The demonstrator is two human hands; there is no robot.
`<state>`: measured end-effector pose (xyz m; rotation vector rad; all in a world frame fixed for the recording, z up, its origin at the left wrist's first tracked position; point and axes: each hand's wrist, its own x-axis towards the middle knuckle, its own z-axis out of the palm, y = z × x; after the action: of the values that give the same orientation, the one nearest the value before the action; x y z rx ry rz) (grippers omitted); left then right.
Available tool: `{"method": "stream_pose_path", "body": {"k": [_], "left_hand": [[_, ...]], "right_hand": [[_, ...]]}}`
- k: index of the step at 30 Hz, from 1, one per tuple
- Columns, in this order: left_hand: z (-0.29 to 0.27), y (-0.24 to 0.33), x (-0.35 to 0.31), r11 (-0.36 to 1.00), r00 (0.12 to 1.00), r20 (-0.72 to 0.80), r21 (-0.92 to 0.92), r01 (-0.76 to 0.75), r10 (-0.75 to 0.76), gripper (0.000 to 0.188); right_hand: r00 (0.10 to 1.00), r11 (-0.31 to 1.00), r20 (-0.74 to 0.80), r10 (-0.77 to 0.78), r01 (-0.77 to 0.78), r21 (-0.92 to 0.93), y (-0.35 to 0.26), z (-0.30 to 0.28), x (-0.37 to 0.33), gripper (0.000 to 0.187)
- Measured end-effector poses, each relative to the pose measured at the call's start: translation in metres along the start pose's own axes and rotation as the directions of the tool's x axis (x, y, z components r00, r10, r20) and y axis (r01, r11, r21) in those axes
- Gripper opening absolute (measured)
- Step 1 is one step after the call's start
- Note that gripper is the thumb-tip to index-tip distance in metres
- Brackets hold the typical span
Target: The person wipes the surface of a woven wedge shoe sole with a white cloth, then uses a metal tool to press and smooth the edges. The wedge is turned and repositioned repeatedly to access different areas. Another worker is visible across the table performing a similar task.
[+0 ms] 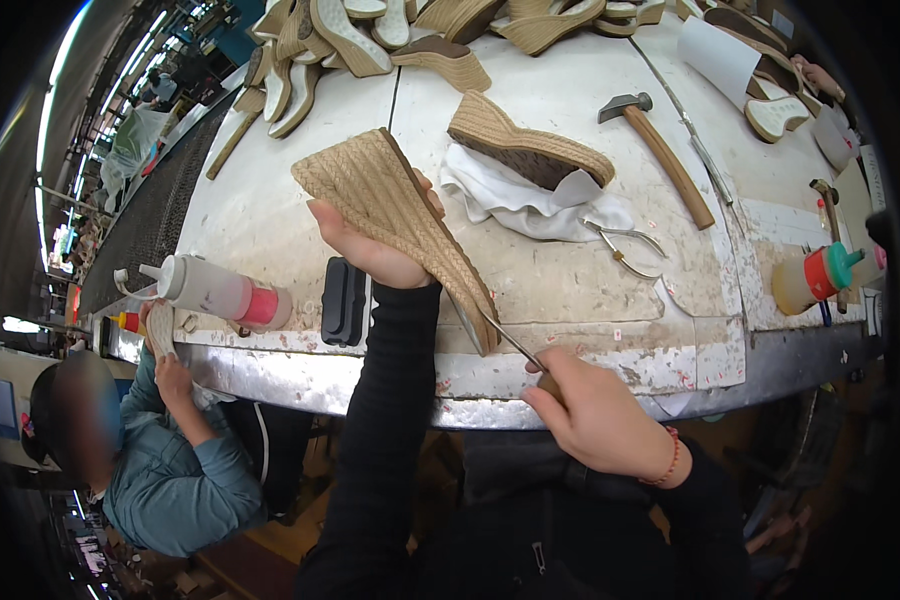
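Note:
A braided, straw-coloured wedge sole is tilted over the front of the table, its thick heel up and its toe pointing down toward me. My left hand grips it around the middle, thumb on the near side and fingertips on the far edge. Closed around a handle, my right hand holds a thin metal pointed tool, whose tip meets the sole's edge near the toe. Most of the handle is hidden in my fingers. Beyond, another wedge sole lies on a white cloth.
Nippers and a hammer lie on the right. At left are a squeeze bottle and a black case. More wedge soles are heaped at the back. A co-worker handles a sole at left; a capped bottle lies far right.

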<state>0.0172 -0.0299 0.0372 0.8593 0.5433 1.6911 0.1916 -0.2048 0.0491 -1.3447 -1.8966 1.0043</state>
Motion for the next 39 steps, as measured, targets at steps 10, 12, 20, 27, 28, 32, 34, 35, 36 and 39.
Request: {"method": "stream_pose_path", "body": {"k": [10,12,20,27,28,32,34,35,36,39], "left_hand": [[0.012,0.001,-0.008,0.97,0.984,0.171,-0.229,0.085,-0.046,0.091],[0.012,0.001,-0.011,0.967,0.985,0.165,-0.239,0.089,-0.05,0.092],[0.011,0.002,-0.013,0.985,0.988,0.152,-0.169,0.044,-0.018,0.093],[0.015,0.002,-0.017,0.99,0.997,0.067,-0.134,0.052,-0.043,0.095],[0.017,0.003,-0.018,0.989,0.997,0.066,-0.14,0.056,-0.047,0.095],[0.027,0.004,-0.026,0.995,1.0,-0.003,-0.097,0.03,-0.031,0.095],[0.029,0.004,-0.029,0.998,0.999,-0.045,-0.069,0.012,-0.015,0.095],[0.03,0.003,-0.029,0.999,0.998,-0.067,-0.044,0.002,-0.005,0.095],[0.03,0.002,-0.027,1.0,0.996,-0.09,-0.018,-0.007,0.005,0.095],[0.028,-0.001,-0.019,1.0,0.994,-0.108,-0.011,-0.009,0.008,0.095]], "right_hand": [[0.974,0.964,-0.141,-0.177,0.2,0.176,0.002,-0.01,0.016,0.052],[0.974,0.952,-0.123,-0.19,0.213,0.22,0.0,-0.009,0.018,0.05],[0.983,0.936,-0.062,-0.174,0.184,0.301,-0.005,-0.012,0.021,0.048],[0.98,0.943,-0.055,-0.193,0.201,0.266,-0.007,-0.015,0.022,0.045],[0.977,0.938,-0.07,-0.204,0.215,0.271,-0.006,-0.014,0.022,0.045],[0.995,0.933,0.051,-0.086,0.062,0.356,-0.012,-0.024,0.021,0.048],[0.987,0.974,0.025,-0.16,0.154,0.165,-0.008,-0.026,0.02,0.049],[0.98,0.979,0.014,-0.196,0.195,0.063,-0.008,-0.026,0.019,0.049],[0.983,0.981,0.002,-0.183,0.183,-0.059,-0.01,-0.024,0.017,0.05],[0.985,0.94,-0.049,-0.167,0.143,-0.311,-0.021,-0.012,0.011,0.052]]}}
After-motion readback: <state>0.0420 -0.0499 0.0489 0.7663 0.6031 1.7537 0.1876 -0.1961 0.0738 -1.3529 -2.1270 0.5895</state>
